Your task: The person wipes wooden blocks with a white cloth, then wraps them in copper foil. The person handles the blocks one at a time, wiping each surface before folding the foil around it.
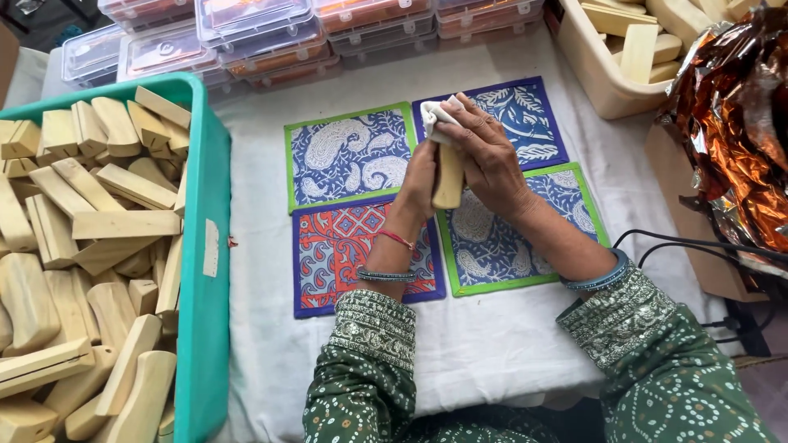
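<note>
My left hand (420, 176) gripped the wooden block (448, 177) above the mats (353, 156) — right hand (484, 152) pinching a white cloth (435, 115), probably wiping its top; next, turn it.

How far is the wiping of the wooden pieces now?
In hand: the left hand holds one wooden piece while the right hand rubs it with a white cloth. Left: the teal crate looks full. Done: possibly the pieces in the beige bin.

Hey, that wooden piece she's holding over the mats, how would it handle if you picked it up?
The wooden piece looks stiff and probably light, being plain pale wood. Its smooth rounded edges might slip a little, so the left hand steadies it while the right hand presses the white cloth on.
</note>
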